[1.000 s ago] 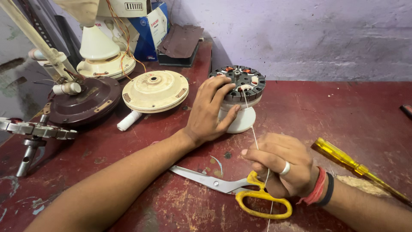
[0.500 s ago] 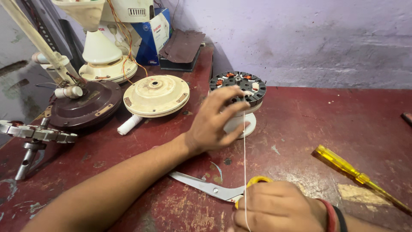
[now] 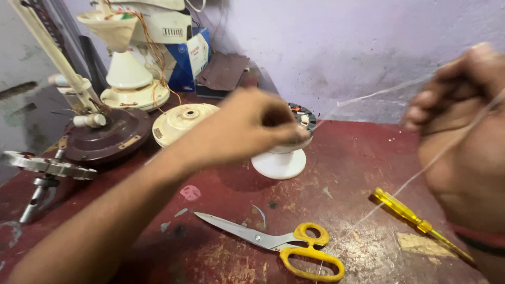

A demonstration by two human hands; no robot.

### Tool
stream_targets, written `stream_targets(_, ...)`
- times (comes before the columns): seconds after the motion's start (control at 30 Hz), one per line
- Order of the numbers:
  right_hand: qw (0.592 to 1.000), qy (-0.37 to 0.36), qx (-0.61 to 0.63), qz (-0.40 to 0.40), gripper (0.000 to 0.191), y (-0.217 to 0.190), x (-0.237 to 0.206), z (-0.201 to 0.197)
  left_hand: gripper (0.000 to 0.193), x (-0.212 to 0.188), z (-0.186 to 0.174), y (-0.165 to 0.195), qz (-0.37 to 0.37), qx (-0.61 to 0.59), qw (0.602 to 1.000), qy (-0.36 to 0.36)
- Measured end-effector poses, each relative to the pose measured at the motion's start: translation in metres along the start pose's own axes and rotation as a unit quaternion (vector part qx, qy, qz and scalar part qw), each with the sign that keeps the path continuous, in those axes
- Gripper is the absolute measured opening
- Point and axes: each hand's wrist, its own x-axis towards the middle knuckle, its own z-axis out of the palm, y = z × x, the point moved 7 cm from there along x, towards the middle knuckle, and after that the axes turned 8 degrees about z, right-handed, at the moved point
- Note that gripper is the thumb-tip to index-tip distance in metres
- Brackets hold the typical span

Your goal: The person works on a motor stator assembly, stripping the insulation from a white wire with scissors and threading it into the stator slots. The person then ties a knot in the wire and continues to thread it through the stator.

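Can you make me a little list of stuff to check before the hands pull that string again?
1. Left hand steadies the motor: ok, it rests on top.
2. Right hand grips the string: cannot tell, the fingers are blurred.
3. String is tight: ok, it runs straight past the right hand.
4. Scissors out of the string's way: not ok, the string passes over the yellow handles.
5. Screwdriver out of the way: ok, it lies flat beside the string.
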Motion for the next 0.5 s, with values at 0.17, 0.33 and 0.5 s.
stream_targets(0.17, 0.994, -0.074, -0.045, 0.060, 0.011, -0.007, -0.018, 0.078, 0.066, -0.017, 0.058, 0.061, 0.130, -0.210, 0.965, -0.088)
stream_targets(0.33, 0.982, -0.128, -0.126, -0.056, 0.032, -0.027, 0.008, 0.089, 0.041, -0.032, 0.058, 0.057, 0.036, -0.329, 0.922, -0.200)
stream_targets(0.5, 0.995, 0.004, -0.094, 0.008, 0.025, -0.007, 0.076, 0.010, 0.033, -0.062, -0.070, 0.029, 0.098, -0.093, 0.988, -0.077)
